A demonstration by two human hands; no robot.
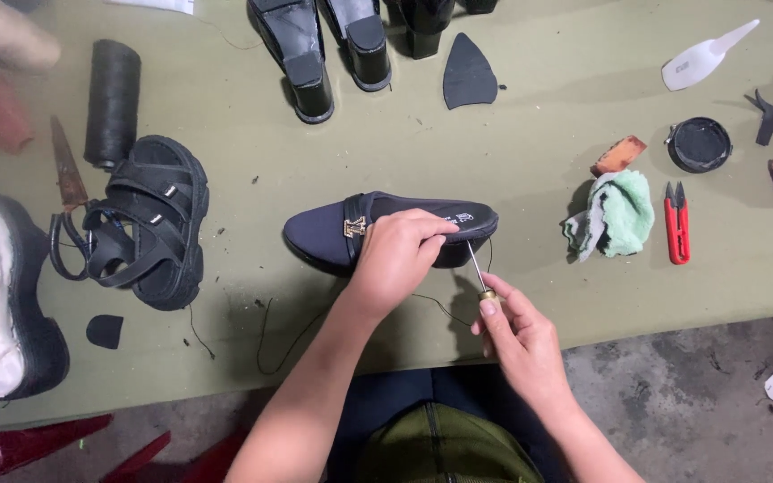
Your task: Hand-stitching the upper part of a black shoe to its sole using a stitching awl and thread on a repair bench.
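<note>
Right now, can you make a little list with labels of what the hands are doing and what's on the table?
Left hand: pressing down on the dark blue shoe
Right hand: holding a thin awl, tip at the shoe's side
Thread: black, trailing on the green table
Left of shoe: black strappy sandal
Right of shoe: green cloth, red snips

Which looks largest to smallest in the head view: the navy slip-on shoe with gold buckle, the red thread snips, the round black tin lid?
1. Navy slip-on shoe with gold buckle, steadied by the left hand.
2. Red thread snips and round black tin lid: similar in extent, so unranked.
</note>
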